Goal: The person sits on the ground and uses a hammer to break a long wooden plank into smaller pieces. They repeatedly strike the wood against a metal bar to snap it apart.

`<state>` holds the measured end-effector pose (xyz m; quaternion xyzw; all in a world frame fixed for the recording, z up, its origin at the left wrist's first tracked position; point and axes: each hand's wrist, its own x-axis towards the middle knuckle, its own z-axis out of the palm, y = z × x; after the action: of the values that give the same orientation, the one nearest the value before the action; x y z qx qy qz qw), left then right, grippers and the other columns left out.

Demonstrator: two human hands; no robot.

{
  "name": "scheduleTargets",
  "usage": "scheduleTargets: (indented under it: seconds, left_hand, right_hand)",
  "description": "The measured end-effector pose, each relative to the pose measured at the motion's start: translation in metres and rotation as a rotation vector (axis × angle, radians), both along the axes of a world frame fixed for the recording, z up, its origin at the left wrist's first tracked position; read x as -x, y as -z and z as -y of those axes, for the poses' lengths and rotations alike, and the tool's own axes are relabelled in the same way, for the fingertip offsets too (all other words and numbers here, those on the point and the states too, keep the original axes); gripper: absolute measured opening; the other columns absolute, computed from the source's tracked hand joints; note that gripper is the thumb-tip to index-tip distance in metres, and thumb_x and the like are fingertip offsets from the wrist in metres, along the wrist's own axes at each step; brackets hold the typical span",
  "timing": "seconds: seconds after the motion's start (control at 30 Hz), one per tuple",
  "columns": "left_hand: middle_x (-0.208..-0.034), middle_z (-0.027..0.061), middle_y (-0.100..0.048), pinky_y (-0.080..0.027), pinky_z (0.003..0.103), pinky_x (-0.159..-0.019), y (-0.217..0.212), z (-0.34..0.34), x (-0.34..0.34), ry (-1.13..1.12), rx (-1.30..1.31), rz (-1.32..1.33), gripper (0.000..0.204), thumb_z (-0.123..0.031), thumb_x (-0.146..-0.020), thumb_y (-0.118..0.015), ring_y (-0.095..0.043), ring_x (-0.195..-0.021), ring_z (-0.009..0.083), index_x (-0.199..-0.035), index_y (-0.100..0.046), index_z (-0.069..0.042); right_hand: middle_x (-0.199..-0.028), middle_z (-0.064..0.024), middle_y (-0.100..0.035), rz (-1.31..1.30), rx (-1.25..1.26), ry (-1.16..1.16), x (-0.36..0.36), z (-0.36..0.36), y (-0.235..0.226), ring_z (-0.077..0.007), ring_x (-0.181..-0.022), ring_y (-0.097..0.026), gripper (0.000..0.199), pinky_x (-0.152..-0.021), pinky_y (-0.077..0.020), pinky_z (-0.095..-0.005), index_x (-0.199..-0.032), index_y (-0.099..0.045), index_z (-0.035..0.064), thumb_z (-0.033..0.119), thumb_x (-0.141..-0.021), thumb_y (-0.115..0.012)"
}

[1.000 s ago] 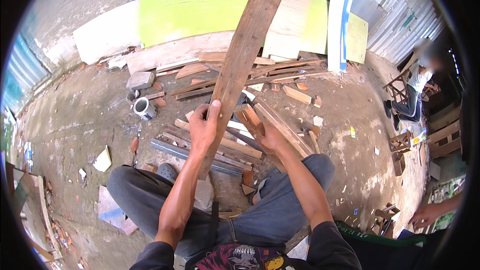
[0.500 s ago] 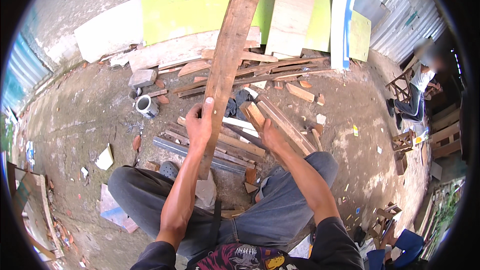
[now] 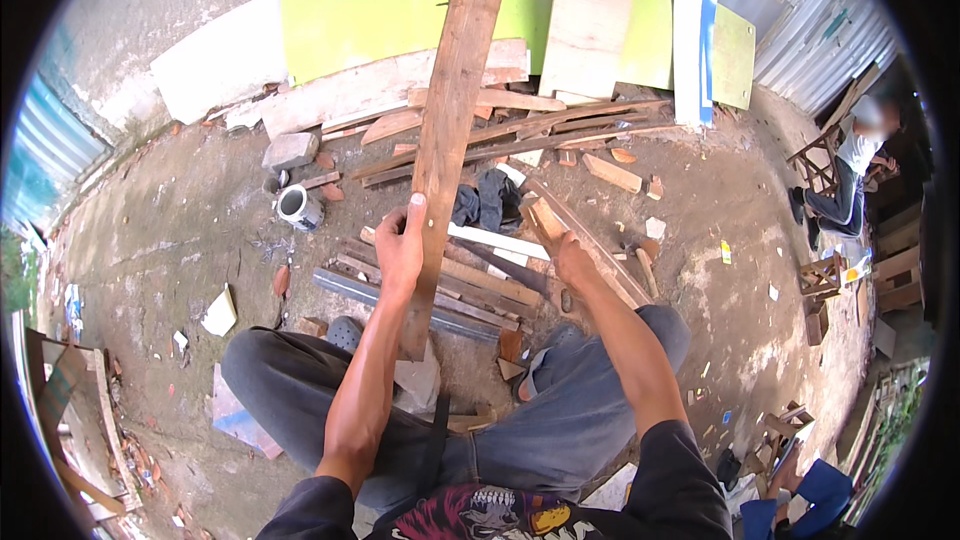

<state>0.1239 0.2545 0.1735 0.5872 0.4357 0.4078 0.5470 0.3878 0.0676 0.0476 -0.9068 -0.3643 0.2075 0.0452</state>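
A long brown wooden plank stands up in front of me, tilted slightly, its lower end between my legs near a grey stone. My left hand is closed round its lower part, thumb flat on the face. Near the plank's far end, a nail sticks out of the left edge. To the right and apart from the plank, my right hand grips a short piece of wood; my fingers hide part of it.
Wood strips and a grey metal-like bar lie before my feet. Beyond are a dark cloth, a grey can, a concrete block and long boards. Green panels lean behind. Another person sits far right.
My right hand has moved right, away from the plank, with the short piece of wood. The plank's upper end has swung slightly left; my left hand keeps its hold.
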Motion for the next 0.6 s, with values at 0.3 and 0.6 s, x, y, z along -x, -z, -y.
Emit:
scheduleTargets:
  seconds: [0.3,0.6]
  left_hand:
    - [-0.072,0.0034,-0.056,-0.04,0.031,-0.066,0.021,-0.013,0.008,-0.071,0.166,-0.08,0.067,-0.057,-0.095,-0.054,-0.046,-0.072,0.0125,-0.082,-0.066,0.008]
    - [-0.1,0.0132,-0.065,-0.045,0.034,-0.085,0.049,-0.022,0.005,-0.07,0.356,-0.017,0.069,-0.057,-0.09,-0.061,-0.059,-0.092,0.0199,-0.108,-0.064,0.009]
  right_hand:
    - [-0.121,-0.0275,-0.056,-0.032,0.108,0.205,-0.039,-0.012,0.035,-0.043,-0.112,-0.06,0.043,-0.094,-0.0494,-0.0515,-0.123,-0.037,-0.0003,0.015,-0.09,-0.06]
    - [-0.134,-0.0308,-0.05,-0.036,0.236,0.444,-0.11,0.038,0.112,-0.0408,-0.123,-0.055,0.058,-0.1,-0.0469,-0.0498,-0.138,-0.033,-0.0024,0.025,-0.092,-0.056]
